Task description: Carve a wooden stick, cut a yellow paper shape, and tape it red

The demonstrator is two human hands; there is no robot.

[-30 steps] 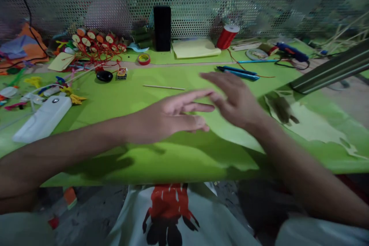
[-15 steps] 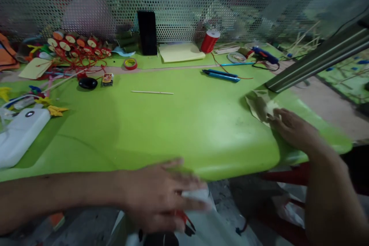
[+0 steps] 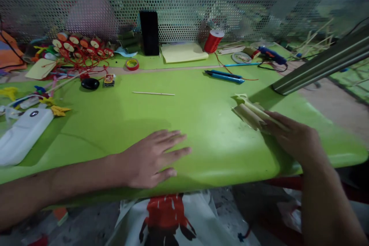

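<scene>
"Yellow, thin, crinkled: gripping what?"
"Pinching crumpled paper in the right hand, apparently gathering it only partway, showing ragged edges near the ribbed tube."
"And with the left hand?"
"Holding nothing, spreading fingers wide over the glossy green desk."
"Beyond?"
"Seeing the slim wooden stick and blue pens lying untouched."

I can't read any word, brand or number for certain from here. The matchbox has a red and yellow label, too small for me to make out. Dark marks show on the tape's yellow inner ring, and pale figures on the white device's round display, all illegible.
</scene>
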